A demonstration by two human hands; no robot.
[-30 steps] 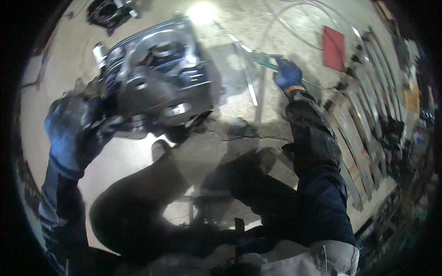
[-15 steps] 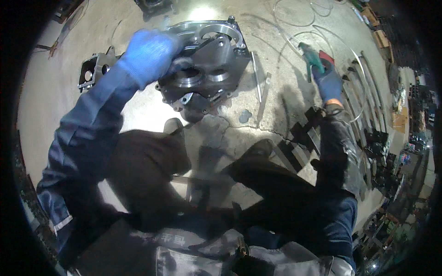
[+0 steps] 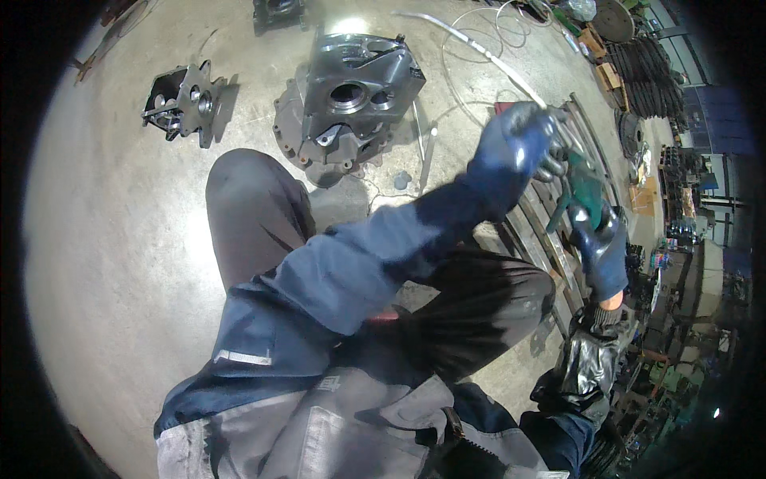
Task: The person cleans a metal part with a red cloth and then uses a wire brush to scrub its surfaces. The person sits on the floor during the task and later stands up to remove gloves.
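I squat on a concrete floor, both hands in blue gloves. My right hand (image 3: 600, 243) grips a green power tool (image 3: 588, 195) over a row of flat metal bars (image 3: 550, 239) at the right. My left hand (image 3: 515, 144) reaches across my body and sits at the top of that tool, blurred; whether it grips the tool I cannot tell. A large grey cast metal housing (image 3: 351, 104) lies on the floor ahead, apart from both hands.
A smaller dark metal casting (image 3: 182, 100) lies at the far left, another part (image 3: 279, 12) at the top edge. Bent wires or thin tubes (image 3: 479, 56) curl on the floor. Stacked parts and crates (image 3: 646, 72) crowd the right side.
My left hand has left the housing and swung right across my body to the green tool. The view has turned right, and my right hand with the tool has come lower and nearer.
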